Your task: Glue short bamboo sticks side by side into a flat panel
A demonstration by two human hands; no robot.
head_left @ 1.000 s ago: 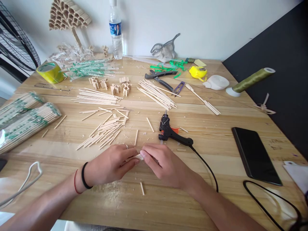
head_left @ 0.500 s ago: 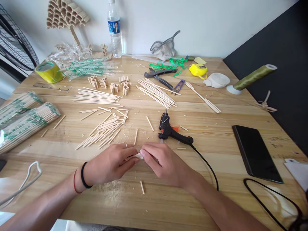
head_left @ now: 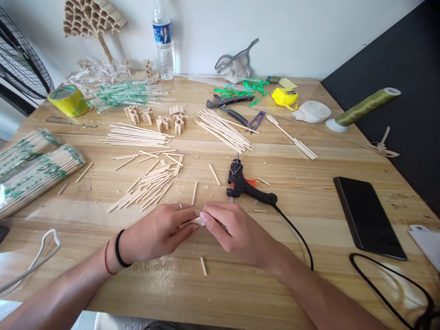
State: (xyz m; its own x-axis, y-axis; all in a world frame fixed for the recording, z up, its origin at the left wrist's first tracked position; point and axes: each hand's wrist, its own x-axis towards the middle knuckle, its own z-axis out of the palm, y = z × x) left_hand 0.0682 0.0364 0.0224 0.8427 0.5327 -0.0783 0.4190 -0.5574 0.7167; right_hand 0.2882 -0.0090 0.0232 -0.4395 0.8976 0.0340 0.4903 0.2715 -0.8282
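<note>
Between my two hands are short wooden sticks (head_left: 193, 222), pinched close together above the table; most of their length is hidden by my fingers. My left hand (head_left: 163, 229) is closed on their left part, thumb below and fingers over the top. At the right end, the thumb and fingertips of my right hand (head_left: 233, 231) press on them, also closed. Just beyond lies a loose pile of cut wooden sticks (head_left: 147, 185). A black glue gun (head_left: 237, 181) rests on its side past my right hand, nozzle pointing away. One short stick (head_left: 204, 266) lies nearer me.
Longer sticks (head_left: 223, 130) lie behind, beside pliers (head_left: 232, 104) and purple snips (head_left: 256, 121). Small glued stick pieces (head_left: 163, 123) stand back left. Bagged sticks (head_left: 44, 172) are at left, a phone (head_left: 369, 217) at right. The glue gun's cable (head_left: 297, 233) curves past my right forearm.
The view has shifted very slightly. Both hands keep the same hold on the sticks, and nothing on the table has visibly moved.
</note>
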